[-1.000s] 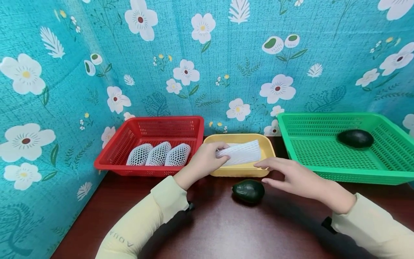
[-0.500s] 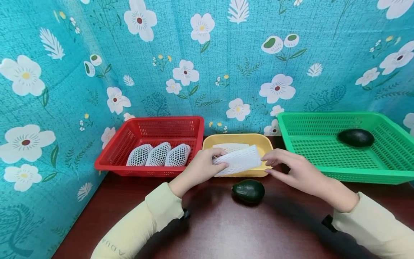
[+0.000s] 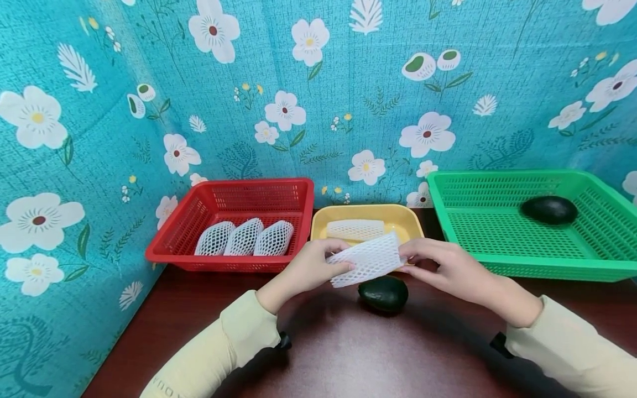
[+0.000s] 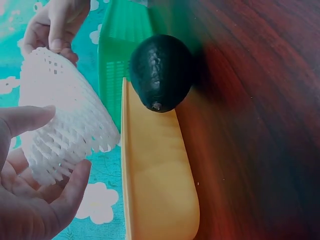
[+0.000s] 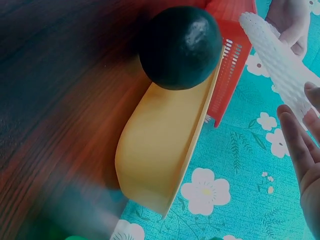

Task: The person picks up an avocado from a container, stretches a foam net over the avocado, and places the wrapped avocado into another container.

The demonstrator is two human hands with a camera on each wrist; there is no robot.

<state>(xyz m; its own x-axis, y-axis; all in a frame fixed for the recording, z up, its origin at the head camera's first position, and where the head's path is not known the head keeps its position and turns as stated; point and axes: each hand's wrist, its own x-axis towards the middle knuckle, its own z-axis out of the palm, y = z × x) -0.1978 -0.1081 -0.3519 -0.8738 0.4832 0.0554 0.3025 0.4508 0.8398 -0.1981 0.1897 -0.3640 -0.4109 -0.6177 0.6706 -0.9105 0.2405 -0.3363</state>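
- Head view: white foam-mesh sleeve [image 3: 369,260], flattened tube, left of green basket [image 3: 537,265].
- Long axis slanting toward green basket.
- Thumb-finger pinch: left hand [image 3: 314,266], right hand [image 3: 450,271].

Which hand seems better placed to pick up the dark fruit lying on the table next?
Probably the right hand: it holds only the edge of the white net, near the dark fruit, while the left hand, reaching farther over the net, could likely hold it alone.

It's crisp white mesh on the foam sleeve [image 3: 367,260], dark green on the avocado [image 3: 384,295] — bright red basket [image 3: 234,264], yellow tray [image 3: 405,228], green basket [image 3: 497,232] — and white flowers [image 3: 213,31] splashed across turquoise cloth [image 3: 343,80]!
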